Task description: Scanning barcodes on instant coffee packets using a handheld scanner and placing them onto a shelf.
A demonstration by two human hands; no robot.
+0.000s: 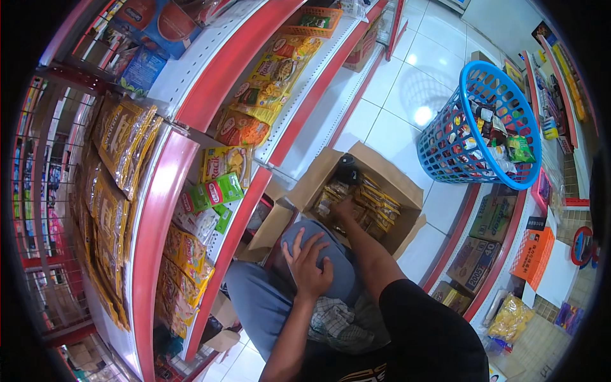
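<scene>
My left hand (309, 270) rests on my raised knee (305, 234) in grey-blue trousers, fingers spread and holding nothing. Down inside an open cardboard box (405, 191) on the floor, my right hand (344, 210) reaches among yellow-brown sachets (379, 203). Its fingertips are hard to make out, so a grip on a packet is not visible. A black bundle (347, 169) sits in the far left corner of the box. A checked cloth (336, 322) lies across my lap.
Red-edged shelves (234, 229) on the left hold seasoning packets (241, 126) and large brown packs (112, 210). A blue plastic basket (444, 148) full of small packets stands beyond the box. Cartons (472, 260) fill the right-hand lower shelf. Another opened carton (272, 229) sits beside my knee.
</scene>
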